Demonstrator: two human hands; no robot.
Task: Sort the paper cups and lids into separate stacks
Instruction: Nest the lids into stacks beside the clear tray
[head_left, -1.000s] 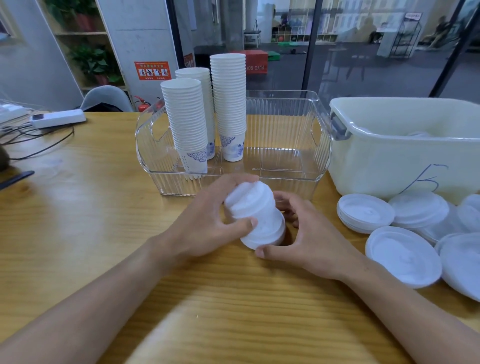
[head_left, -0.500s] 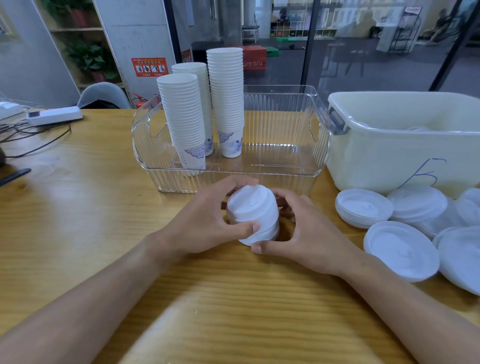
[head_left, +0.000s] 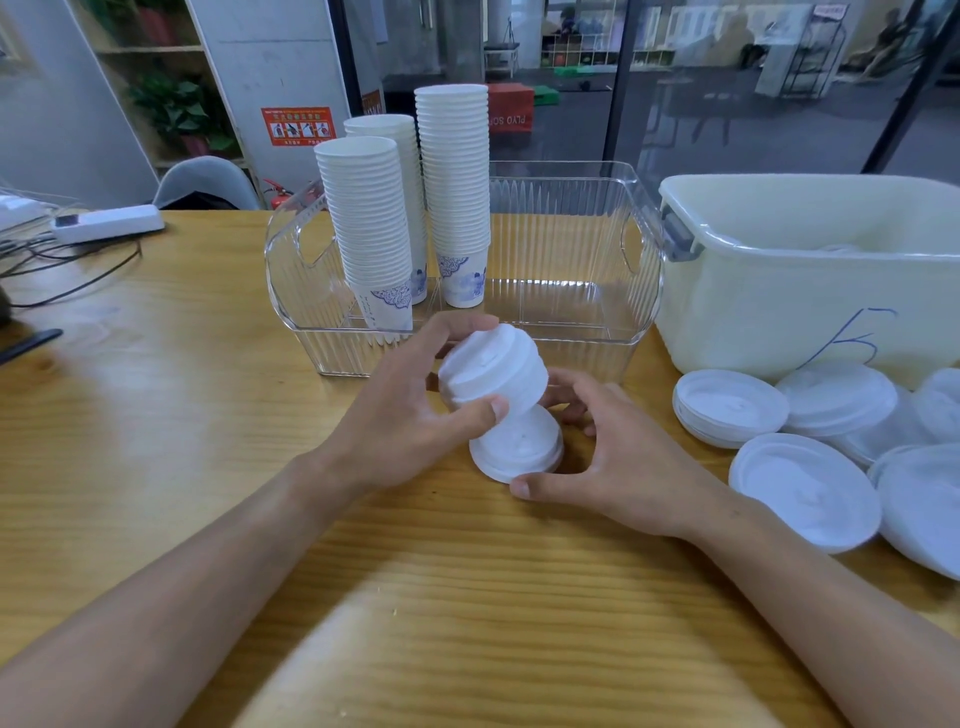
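Office: wooden desk (head_left: 156, 415), power strip (head_left: 106, 223), glass partition (head_left: 675, 78).

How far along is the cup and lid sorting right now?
Done: three cup stacks stand in the clear bin. In hand: the left hand tilts a bundle of small lids above a small lid pile that the right hand steadies. Left: the large lids lie loose beside the white tub.

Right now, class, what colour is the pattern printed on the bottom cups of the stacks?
Blue on white, clearest in the head view on the front stack's bottom cup.
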